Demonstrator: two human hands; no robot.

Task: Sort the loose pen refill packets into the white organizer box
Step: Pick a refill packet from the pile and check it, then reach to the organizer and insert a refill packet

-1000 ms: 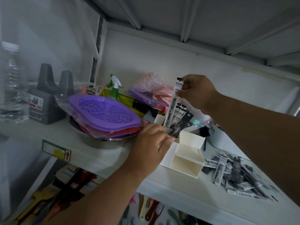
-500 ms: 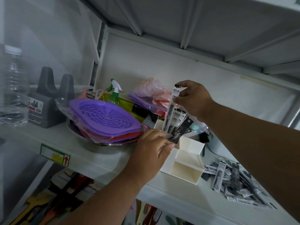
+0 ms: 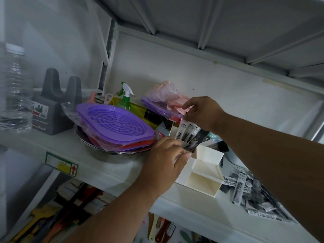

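Refill packets (image 3: 187,133): light, thin, floppy, slick; we judge top edge best hold. Right hand (image 3: 201,112) pinches packet tops. Left hand (image 3: 166,160) curls on organizer box (image 3: 208,172) wall.

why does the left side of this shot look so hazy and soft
Head view: the clear plastic bottle sits close to the lens at the left edge, so it blurs; light is dim and flat; wide-angle bending curves the shelf edge. The refill packets in the white organizer box stay fairly sharp.
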